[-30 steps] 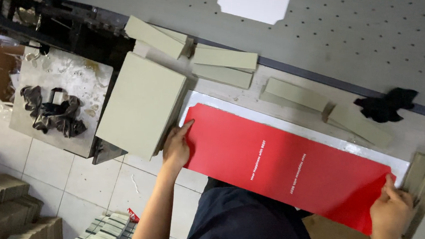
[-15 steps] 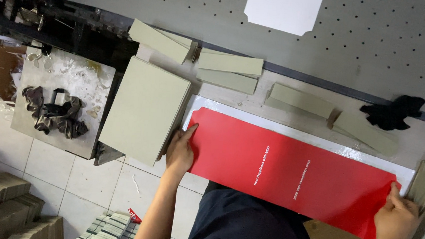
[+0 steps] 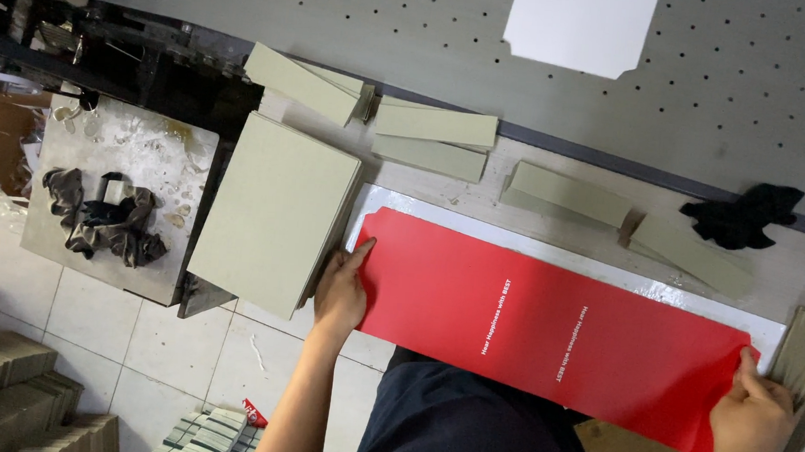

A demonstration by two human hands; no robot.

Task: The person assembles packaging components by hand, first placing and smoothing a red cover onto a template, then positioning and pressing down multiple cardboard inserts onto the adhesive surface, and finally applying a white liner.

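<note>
Red, the long glossy card sheet (image 3: 546, 335) lies flat on the white desk (image 3: 607, 273) pad. Left hand (image 3: 341, 293) presses open fingers on one end, right hand (image 3: 752, 420) pinches the other, so it stays stretched beside the grey board stack (image 3: 276, 212).

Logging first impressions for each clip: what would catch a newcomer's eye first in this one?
The long red sheet lying across the workbench dominates, with the left hand at one end and the right hand gripping the other. Next comes the stack of grey boards just past the left hand. A crumpled dark cloth sits on a stained metal side table.
</note>
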